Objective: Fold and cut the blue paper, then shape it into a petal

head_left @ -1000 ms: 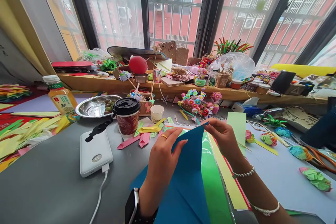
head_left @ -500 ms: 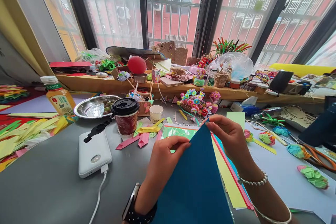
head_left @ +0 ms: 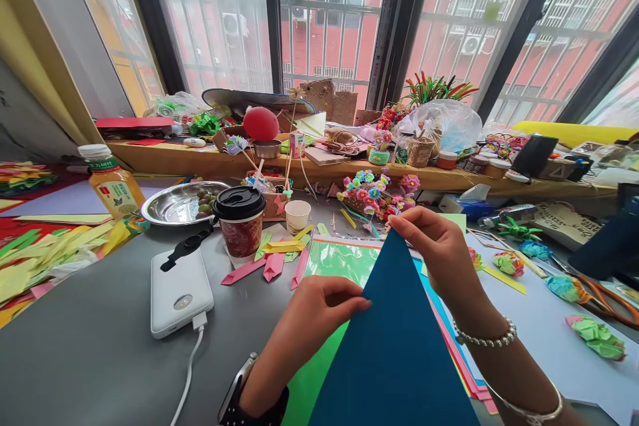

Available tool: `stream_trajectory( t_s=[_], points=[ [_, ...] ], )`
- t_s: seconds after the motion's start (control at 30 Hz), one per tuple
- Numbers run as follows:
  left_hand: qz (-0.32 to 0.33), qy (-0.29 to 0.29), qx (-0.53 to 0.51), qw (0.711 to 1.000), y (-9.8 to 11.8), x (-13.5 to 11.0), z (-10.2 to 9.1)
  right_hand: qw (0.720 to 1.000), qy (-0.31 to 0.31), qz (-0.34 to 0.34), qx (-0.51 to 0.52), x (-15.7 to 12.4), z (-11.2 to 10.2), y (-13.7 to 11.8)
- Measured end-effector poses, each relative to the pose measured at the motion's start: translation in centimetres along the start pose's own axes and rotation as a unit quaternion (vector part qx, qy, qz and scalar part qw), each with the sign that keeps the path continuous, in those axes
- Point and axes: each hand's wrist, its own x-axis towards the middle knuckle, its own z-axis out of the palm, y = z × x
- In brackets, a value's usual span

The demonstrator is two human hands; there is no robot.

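Note:
A sheet of blue paper (head_left: 394, 346) rises in front of me to a pointed top, its lower part running out of the frame. My right hand (head_left: 432, 246) pinches that top point between thumb and fingers. Lower down, on the sheet's left edge, my left hand (head_left: 327, 313) grips with thumb and forefinger. Behind and under the blue sheet lies a green sheet in a clear sleeve (head_left: 339, 263). Pink and yellow sheets (head_left: 456, 353) show beneath on the right.
Left of my hands are a white power bank (head_left: 182, 293) with a cable, a lidded coffee cup (head_left: 239, 223), a metal plate (head_left: 170, 203) and a drink bottle (head_left: 112, 183). Folded paper strips (head_left: 274, 259) lie mid-table. Scissors (head_left: 612, 299) and crumpled paper flowers (head_left: 596, 336) lie right.
My left hand has slid down the blue paper's left edge, away from the tip. The right hand still holds the tip, slightly higher, and more of the green sheet shows.

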Motion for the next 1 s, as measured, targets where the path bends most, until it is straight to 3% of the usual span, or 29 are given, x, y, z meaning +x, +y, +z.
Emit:
stream_trajectory(
  t_s=[0.07, 0.17, 0.33, 0.43, 0.63, 0.73, 0.77, 0.8, 0.9, 1.0],
  points=[
    [-0.019, -0.033, 0.008, 0.999, -0.4, 0.0, -0.3, 1.000, 0.005, 0.005, -0.005, 0.2, -0.1, 0.2],
    [-0.023, -0.017, 0.012, 1.000, -0.9, 0.2, -0.8, 0.998, -0.029, 0.037, -0.034, 0.5, -0.7, 0.9],
    [-0.028, 0.039, 0.007, 0.999, -1.7, 1.3, -2.4, 0.961, -0.203, 0.105, -0.158, -0.2, -2.1, 2.9],
    [-0.059, 0.050, 0.013, 0.997, -2.6, 1.9, -3.4, 0.938, -0.268, 0.132, -0.178, -1.2, -2.3, 4.6],
    [-0.092, -0.052, 0.099, 0.989, -4.8, 2.9, -4.2, 0.935, -0.253, 0.212, -0.128, -2.6, -1.2, 8.9],
    [-0.116, -0.040, 0.144, 0.982, -5.7, 3.7, -4.6, 0.920, -0.242, 0.158, -0.265, -1.7, -1.9, 10.5],
    [-0.122, -0.033, 0.156, 0.980, -6.0, 4.1, -4.7, 0.898, -0.221, 0.112, -0.365, -1.1, -2.5, 10.9],
    [-0.128, -0.027, 0.168, 0.977, -6.2, 4.4, -4.9, 0.852, -0.189, 0.057, -0.485, -0.5, -3.1, 11.3],
    [-0.142, -0.006, 0.218, 0.965, -6.8, 5.4, -5.4, 0.797, -0.135, 0.030, -0.588, 1.4, -5.1, 12.1],
    [-0.140, 0.014, 0.258, 0.956, -7.0, 6.0, -5.7, 0.748, -0.160, 0.024, -0.644, 2.5, -6.2, 13.1]
  ],
)
